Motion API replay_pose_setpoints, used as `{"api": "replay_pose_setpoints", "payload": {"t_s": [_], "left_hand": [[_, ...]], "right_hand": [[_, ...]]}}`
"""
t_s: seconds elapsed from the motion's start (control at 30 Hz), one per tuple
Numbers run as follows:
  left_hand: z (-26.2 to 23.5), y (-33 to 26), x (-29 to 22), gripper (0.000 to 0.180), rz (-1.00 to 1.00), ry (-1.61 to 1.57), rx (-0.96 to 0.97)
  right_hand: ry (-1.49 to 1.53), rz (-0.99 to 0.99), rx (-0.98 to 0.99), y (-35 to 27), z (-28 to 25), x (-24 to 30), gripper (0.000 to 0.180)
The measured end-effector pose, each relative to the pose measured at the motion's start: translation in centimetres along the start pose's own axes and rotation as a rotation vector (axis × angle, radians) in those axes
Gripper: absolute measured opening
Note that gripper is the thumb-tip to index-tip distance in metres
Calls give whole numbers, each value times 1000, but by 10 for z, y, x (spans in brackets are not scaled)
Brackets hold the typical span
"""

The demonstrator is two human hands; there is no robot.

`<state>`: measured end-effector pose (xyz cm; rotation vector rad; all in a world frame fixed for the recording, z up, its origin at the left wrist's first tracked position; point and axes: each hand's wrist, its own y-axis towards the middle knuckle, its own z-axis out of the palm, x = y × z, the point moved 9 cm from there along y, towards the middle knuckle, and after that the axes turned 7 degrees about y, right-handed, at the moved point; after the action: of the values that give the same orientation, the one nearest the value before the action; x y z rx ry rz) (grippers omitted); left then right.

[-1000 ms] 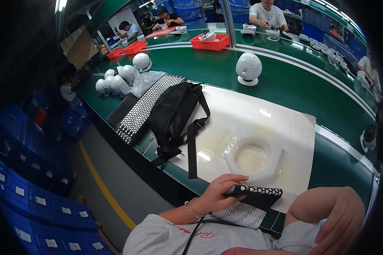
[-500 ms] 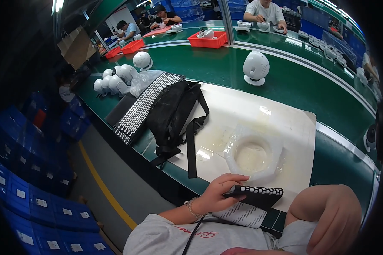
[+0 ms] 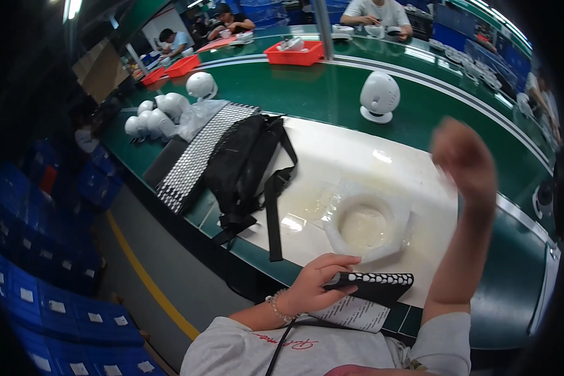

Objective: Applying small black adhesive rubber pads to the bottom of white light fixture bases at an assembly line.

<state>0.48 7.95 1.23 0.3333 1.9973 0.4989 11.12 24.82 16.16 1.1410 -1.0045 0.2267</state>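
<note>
Left hand: The left hand (image 3: 323, 283), at the bottom middle of the frame, grips a black pad (image 3: 379, 288) with white spots along its top edge.
Wrist: A bead bracelet (image 3: 274, 307) goes around it.
Paper: A printed sheet (image 3: 360, 316) sits just below the pad.
Right hand: The right hand (image 3: 462, 156) is up in the air at the right of the frame. It is blurry, so I cannot tell if it is open or holds something.
White gadget: A round white gadget (image 3: 380, 91) stands upright on the green table (image 3: 288, 88), near the right hand, at the upper right of the frame.
Ring: A white ring (image 3: 400, 219) lies on a big white board (image 3: 332, 147), right of the middle.
Bag: A black bag (image 3: 241, 163) with straps lies left of the ring, partly on the board.
Spotted mat: A black and white mat (image 3: 197, 153) lies beside the bag.
Red bin: A red bin (image 3: 294, 58) sits at the top middle.
Floor: Blue boxes (image 3: 50, 313) fill the lower left, near a yellow line (image 3: 141, 266).
</note>
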Motion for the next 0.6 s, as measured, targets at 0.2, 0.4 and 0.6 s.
{"api": "replay_pose_setpoints", "payload": {"t_s": [0.2,0.4,0.6], "left_hand": [[-2,4,-7,27,69,1,4],[3,3,-6,28,63,-36,43],[2,-2,-10,29,61,-42,50]], "right_hand": [[-877,379,-357,-15,-120,-162,17],[-1048,431,-105,16,-92,-222,29],[-1412,520,-219,22,-123,-233,46]]}}
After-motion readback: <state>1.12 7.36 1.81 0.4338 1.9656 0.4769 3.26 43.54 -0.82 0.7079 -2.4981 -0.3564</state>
